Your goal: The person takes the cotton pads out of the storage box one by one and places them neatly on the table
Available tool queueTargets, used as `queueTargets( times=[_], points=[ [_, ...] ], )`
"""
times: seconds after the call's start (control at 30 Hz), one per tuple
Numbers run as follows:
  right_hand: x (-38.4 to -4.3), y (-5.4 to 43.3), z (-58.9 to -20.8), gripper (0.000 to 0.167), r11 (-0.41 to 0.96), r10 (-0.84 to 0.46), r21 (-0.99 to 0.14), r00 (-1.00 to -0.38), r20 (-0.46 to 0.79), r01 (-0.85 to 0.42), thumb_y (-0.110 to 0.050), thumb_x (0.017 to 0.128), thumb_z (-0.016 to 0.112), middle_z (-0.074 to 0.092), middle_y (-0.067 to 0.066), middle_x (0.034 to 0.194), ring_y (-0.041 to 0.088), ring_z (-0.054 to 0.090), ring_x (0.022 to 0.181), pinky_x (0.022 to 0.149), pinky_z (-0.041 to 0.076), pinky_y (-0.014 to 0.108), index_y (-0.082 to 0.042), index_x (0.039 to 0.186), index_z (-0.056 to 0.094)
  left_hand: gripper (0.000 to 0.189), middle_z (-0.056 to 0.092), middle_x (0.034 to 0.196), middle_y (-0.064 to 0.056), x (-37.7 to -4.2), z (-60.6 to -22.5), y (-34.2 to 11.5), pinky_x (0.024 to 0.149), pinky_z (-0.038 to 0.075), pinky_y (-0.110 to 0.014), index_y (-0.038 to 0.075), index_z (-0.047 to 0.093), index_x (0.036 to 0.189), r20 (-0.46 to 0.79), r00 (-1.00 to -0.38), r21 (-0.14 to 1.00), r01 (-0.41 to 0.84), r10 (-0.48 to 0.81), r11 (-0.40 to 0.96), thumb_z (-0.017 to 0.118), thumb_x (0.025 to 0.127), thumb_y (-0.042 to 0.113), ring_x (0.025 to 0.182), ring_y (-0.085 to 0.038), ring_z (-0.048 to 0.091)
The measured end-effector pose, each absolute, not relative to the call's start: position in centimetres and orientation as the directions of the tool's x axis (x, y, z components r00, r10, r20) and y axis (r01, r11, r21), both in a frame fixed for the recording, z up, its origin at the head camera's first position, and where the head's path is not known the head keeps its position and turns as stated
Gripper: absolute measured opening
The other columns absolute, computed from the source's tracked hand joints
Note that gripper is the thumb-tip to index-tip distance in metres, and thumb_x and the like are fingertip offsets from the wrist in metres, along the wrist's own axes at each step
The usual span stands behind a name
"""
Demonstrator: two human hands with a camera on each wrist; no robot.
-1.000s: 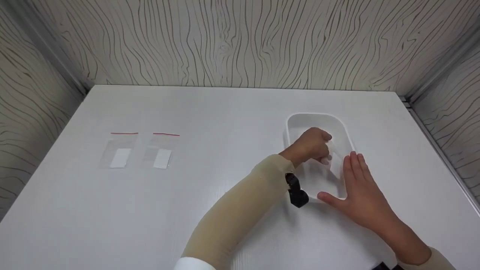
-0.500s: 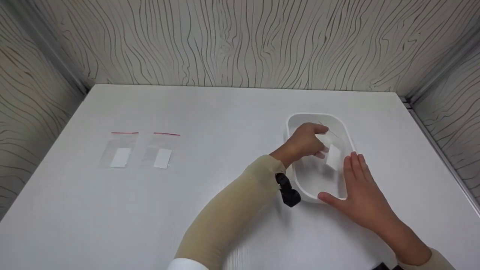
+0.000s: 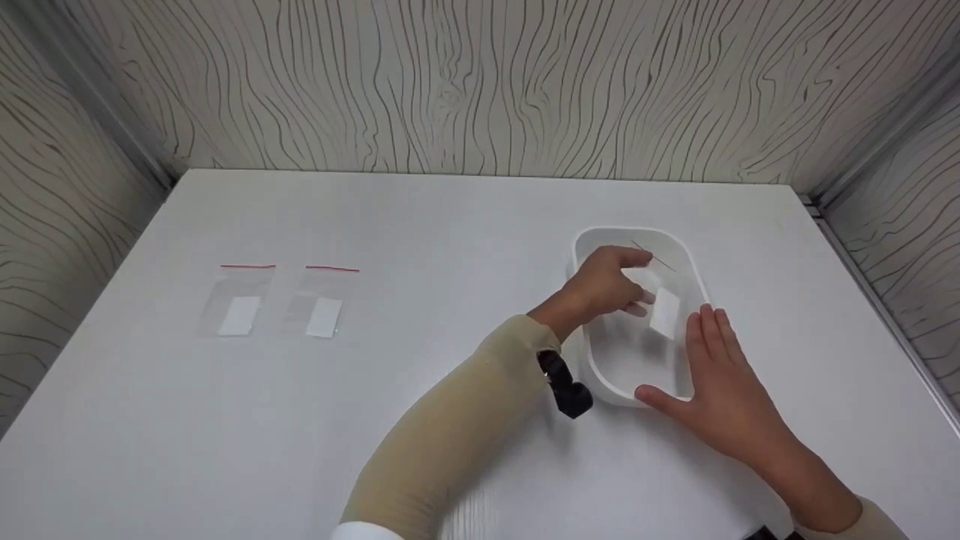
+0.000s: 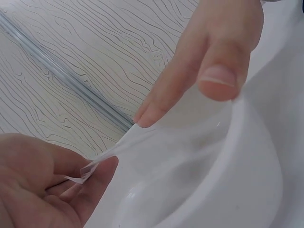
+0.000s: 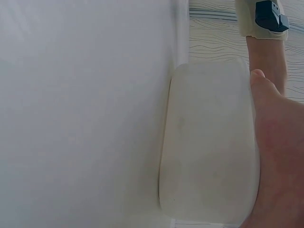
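Note:
My left hand (image 3: 598, 283) reaches inside a white oblong plastic box (image 3: 636, 366). Its fingers pinch the edge of a clear zip bag (image 4: 90, 168), as the left wrist view shows. The bag's white label panel (image 3: 664, 313) and a thin line along its top show within the box in the head view. Along the box's right side lies my right hand (image 3: 731, 386), fingers straight on the rim and thumb at the near end. In the right wrist view, this hand is beside the box's outer wall (image 5: 209, 142).
Two more clear zip bags, one at far left (image 3: 240, 315) and another beside it (image 3: 324, 316), lie flat on the white table (image 3: 225, 435). Both have red strips and white panels. A wood-patterned wall (image 3: 450, 90) stands behind the table.
My left hand has shifted left and slightly up within the box, uncovering the bag's white panel and top line. The right hand stays on the rim.

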State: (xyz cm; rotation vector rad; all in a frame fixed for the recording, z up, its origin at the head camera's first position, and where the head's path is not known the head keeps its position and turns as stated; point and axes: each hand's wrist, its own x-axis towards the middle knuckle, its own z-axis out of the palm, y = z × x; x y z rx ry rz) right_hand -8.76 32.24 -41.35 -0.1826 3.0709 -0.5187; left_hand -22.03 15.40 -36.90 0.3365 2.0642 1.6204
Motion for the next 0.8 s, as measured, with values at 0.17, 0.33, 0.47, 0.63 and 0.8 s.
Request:
queueTargets(
  times=[0.17, 0.33, 0.47, 0.63, 0.8],
  points=[
    [-8.64, 32.26, -41.28, 0.124, 0.934, -0.126, -0.335, -0.992, 0.027, -0.128, -0.066, 0.086, 0.070, 0.003, 0.035, 0.163, 0.044, -0.006, 0.153, 0.119, 0.016, 0.066, 0.016, 0.155, 0.009, 0.057, 0.060, 0.142, -0.004, -22.01, -36.96, 15.08, 0.067, 0.061, -0.022, 0.006, 0.060, 0.141, -0.233, -0.841, 0.968, -0.154, 0.489, 0.197, 0.074, 0.087, -0.008, 0.077, -0.018, 0.074],
    [-8.70, 32.23, -41.31, 0.124, 0.934, -0.128, -0.332, -0.991, 0.023, -0.129, -0.066, 0.086, 0.071, 0.003, 0.035, 0.163, 0.045, -0.006, 0.153, 0.118, 0.018, 0.068, 0.016, 0.155, 0.009, 0.054, 0.061, 0.140, -0.009, -22.02, -37.12, 14.77, 0.068, 0.062, -0.025, 0.003, 0.061, 0.139, -0.217, -0.834, 0.976, -0.182, 0.507, 0.118, 0.071, 0.088, -0.010, 0.083, -0.021, 0.075],
    [-8.82, 32.18, -41.30, 0.125, 0.940, -0.123, -0.319, -0.992, 0.004, -0.118, -0.067, 0.085, 0.070, 0.002, 0.035, 0.163, 0.045, -0.006, 0.153, 0.115, 0.020, 0.070, 0.016, 0.155, 0.009, 0.040, 0.063, 0.136, -0.012, -22.01, -37.24, 14.69, 0.069, 0.062, -0.026, 0.002, 0.062, 0.137, -0.208, -0.834, 0.977, -0.199, 0.511, 0.074, 0.064, 0.097, -0.003, 0.093, -0.027, 0.075],
    [-8.84, 32.17, -41.28, 0.125, 0.943, -0.118, -0.314, -0.993, -0.002, -0.111, -0.068, 0.085, 0.069, 0.001, 0.035, 0.164, 0.045, -0.007, 0.153, 0.115, 0.020, 0.070, 0.015, 0.155, 0.008, 0.029, 0.069, 0.121, -0.005, -22.11, -37.35, 14.77, 0.069, 0.062, -0.027, 0.004, 0.067, 0.131, -0.230, -0.844, 0.971, -0.236, 0.485, 0.049, 0.057, 0.104, 0.006, 0.093, -0.026, 0.075],
    [-8.80, 32.24, -41.35, 0.124, 0.938, -0.122, -0.326, -0.993, 0.010, -0.118, -0.067, 0.086, 0.070, 0.002, 0.035, 0.163, 0.045, -0.007, 0.153, 0.118, 0.016, 0.068, 0.016, 0.155, 0.009, 0.027, 0.070, 0.111, 0.001, -22.23, -37.53, 14.76, 0.069, 0.062, -0.027, 0.005, 0.070, 0.126, -0.238, -0.853, 0.966, -0.257, 0.465, 0.024, 0.057, 0.103, 0.002, 0.092, -0.024, 0.073]
  ],
)
